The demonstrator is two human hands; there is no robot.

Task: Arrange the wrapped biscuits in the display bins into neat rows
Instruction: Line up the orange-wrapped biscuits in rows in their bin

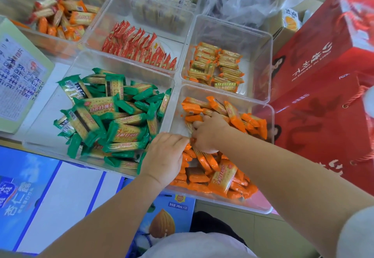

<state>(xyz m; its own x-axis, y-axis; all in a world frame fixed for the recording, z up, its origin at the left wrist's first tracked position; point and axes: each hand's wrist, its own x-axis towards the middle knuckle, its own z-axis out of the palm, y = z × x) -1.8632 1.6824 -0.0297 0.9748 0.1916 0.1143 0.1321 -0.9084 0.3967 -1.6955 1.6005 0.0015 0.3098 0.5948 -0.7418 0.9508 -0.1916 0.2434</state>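
Both hands are down in a clear plastic bin point(261, 205) of orange-wrapped rectangular biscuits point(220, 176), knuckles nearly touching over the middle of the loose heap. The right hand point(208, 133) has its fingers curled round a packet at the pile's far side. The left hand point(164, 156) arches over the bin's left wall with its fingers bent downward; its fingertips are hidden, so whether it pinches anything cannot be told. At 9 o'clock, a second clear bin point(46, 134) holds a jumble of green-wrapped biscuits point(113, 120). At 11 o'clock stand upright rows of red-wrapped packets point(139, 47), and at 12 o'clock gold-and-orange small packets point(218, 65) lie in their own bin. Large red cardboard gift boxes point(323, 96) stand at 3 o'clock, blue printed cartons point(30, 187) at 8 o'clock.
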